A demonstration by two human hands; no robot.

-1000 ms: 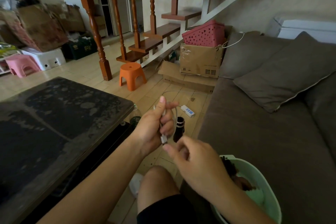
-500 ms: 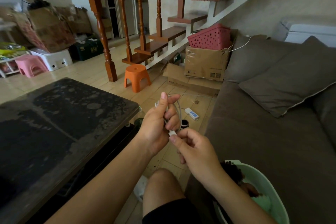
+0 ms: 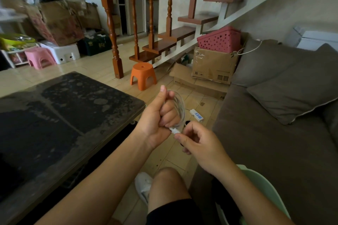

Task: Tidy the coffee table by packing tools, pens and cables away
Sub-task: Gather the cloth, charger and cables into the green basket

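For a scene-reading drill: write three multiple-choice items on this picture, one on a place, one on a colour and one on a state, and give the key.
1. Where does the power strip lie?
A) on a stair tread
B) on the floor tiles beside the sofa
C) inside the pink basket

2. What colour is the stool at the foot of the staircase post?
A) blue
B) orange
C) white

3. What is the left hand doing?
A) lying flat on the table
B) hanging empty
C) gripping a coiled white cable

Key:
1 B: it rests on the tiles just off the sofa's front edge.
2 B: its seat and legs are plainly orange.
3 C: its fingers curl round the loops, while the right hand pinches the cable's end.
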